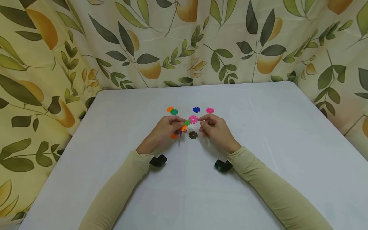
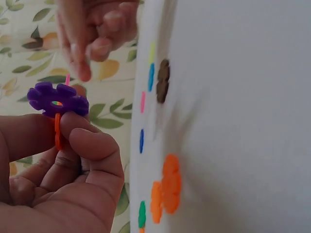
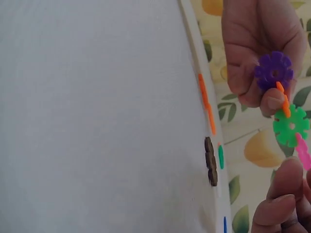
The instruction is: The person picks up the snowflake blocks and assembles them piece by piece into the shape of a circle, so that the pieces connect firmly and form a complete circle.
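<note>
Flower-shaped plastic discs (image 3: 292,126), linked purple to orange to green to pink, made a short chain held up over the white table (image 1: 187,198) in front of me. Thumb and forefinger of the person's left hand (image 1: 164,129) were closed in a pinch on the orange link (image 2: 58,131), while the right hand (image 1: 215,129), fingers loosely bent, gripped nothing that I could see, its fingertips just beside the pink link (image 1: 193,119). Loose on the tabletop lay a brown disc (image 1: 193,135) nearer the person, and a blue disc (image 1: 196,109) and another pink disc (image 1: 210,110) farther off.
</note>
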Demonstrator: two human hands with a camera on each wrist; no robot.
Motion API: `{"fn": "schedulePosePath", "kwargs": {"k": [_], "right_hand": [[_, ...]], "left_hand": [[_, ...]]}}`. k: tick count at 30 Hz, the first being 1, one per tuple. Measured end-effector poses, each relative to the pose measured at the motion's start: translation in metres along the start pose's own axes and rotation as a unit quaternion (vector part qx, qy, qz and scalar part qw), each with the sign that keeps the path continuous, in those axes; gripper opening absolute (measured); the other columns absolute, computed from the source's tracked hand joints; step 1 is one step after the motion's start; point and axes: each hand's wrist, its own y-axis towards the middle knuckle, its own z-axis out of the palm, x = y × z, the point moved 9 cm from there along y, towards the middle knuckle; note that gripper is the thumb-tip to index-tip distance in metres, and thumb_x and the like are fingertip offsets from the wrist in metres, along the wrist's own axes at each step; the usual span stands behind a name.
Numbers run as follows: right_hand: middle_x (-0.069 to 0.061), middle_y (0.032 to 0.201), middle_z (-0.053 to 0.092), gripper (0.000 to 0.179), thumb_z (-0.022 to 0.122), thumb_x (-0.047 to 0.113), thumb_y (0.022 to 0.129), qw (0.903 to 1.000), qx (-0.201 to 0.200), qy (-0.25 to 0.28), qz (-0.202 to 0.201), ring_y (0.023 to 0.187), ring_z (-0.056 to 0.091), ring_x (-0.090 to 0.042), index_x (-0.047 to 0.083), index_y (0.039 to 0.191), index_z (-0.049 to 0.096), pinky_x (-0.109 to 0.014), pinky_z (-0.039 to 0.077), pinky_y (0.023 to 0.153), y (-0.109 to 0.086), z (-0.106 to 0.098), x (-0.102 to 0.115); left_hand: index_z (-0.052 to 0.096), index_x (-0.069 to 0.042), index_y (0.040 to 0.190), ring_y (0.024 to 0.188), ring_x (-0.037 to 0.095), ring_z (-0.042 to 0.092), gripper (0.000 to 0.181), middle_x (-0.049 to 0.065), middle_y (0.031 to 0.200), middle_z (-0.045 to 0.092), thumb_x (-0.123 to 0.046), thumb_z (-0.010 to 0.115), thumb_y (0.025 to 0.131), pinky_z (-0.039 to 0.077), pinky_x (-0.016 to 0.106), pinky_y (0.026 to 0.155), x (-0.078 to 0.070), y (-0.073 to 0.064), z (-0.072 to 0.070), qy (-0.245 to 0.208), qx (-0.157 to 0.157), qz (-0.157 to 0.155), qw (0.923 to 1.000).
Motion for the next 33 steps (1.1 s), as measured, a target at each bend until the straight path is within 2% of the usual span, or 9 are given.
{"fn": "schedulePosePath", "kwargs": {"k": [4,8,11,16,21,27,33], "right_hand": [[-0.023,0.089,0.068,0.022,0.058,0.000,0.103,0.9996,0.015,-0.019,0.013,0.070,0.062,-0.025,-0.011,0.120,0.067,-0.026,0.051,0.063,0.002,0.010,-0.001],[-0.017,0.095,0.073,0.018,0.064,0.004,0.103,0.9972,0.039,-0.063,0.011,0.079,0.067,-0.026,-0.007,0.115,0.072,-0.028,0.055,0.072,0.008,0.025,0.001],[-0.013,0.099,0.075,0.016,0.067,0.005,0.103,0.9920,0.058,-0.112,-0.003,0.086,0.068,-0.025,-0.004,0.113,0.075,-0.032,0.056,0.078,0.014,0.038,0.006],[-0.008,0.096,0.073,0.016,0.070,0.007,0.102,0.9797,0.102,-0.171,-0.021,0.089,0.064,-0.024,-0.003,0.112,0.077,-0.035,0.055,0.081,0.025,0.063,0.014],[-0.008,0.091,0.070,0.015,0.070,0.005,0.101,0.9698,0.145,-0.194,-0.030,0.084,0.060,-0.023,-0.004,0.112,0.076,-0.033,0.053,0.076,0.033,0.082,0.011],[-0.008,0.092,0.071,0.017,0.072,0.004,0.099,0.9591,0.165,-0.228,-0.035,0.083,0.061,-0.023,-0.003,0.114,0.077,-0.031,0.052,0.075,0.037,0.097,0.005],[-0.009,0.093,0.067,0.020,0.076,0.001,0.095,0.9378,0.190,-0.286,-0.048,0.084,0.059,-0.024,-0.003,0.115,0.075,-0.031,0.051,0.073,0.035,0.108,0.008]], "left_hand": [[0.068,0.007,0.130,0.086,0.020,0.061,0.028,0.012,0.102,0.068,-0.010,0.056,0.111,0.055,0.025,0.078,-0.003,0.001,-0.015,-0.039,-0.019,0.014,0.9990],[0.066,0.011,0.123,0.078,0.018,0.062,0.027,0.009,0.093,0.067,-0.011,0.056,0.111,0.054,0.024,0.074,-0.005,0.001,-0.030,-0.085,-0.036,0.029,0.9953],[0.066,0.010,0.120,0.075,0.018,0.060,0.028,0.008,0.089,0.066,-0.015,0.057,0.112,0.052,0.024,0.072,-0.004,0.000,-0.043,-0.105,-0.053,0.033,0.9925],[0.066,0.009,0.125,0.077,0.018,0.058,0.032,0.008,0.092,0.067,-0.019,0.056,0.113,0.051,0.022,0.072,-0.004,-0.003,-0.061,-0.117,-0.089,0.029,0.9888],[0.065,0.009,0.126,0.076,0.017,0.057,0.033,0.007,0.092,0.067,-0.019,0.056,0.113,0.051,0.021,0.071,-0.003,-0.002,-0.065,-0.121,-0.097,0.022,0.9877],[0.066,0.008,0.124,0.074,0.016,0.058,0.030,0.006,0.089,0.067,-0.018,0.056,0.112,0.051,0.021,0.069,0.000,-0.002,-0.065,-0.122,-0.100,0.021,0.9872],[0.067,0.007,0.122,0.073,0.017,0.057,0.029,0.007,0.089,0.066,-0.019,0.058,0.112,0.051,0.022,0.069,0.000,-0.002,-0.065,-0.121,-0.099,0.015,0.9876]]}}
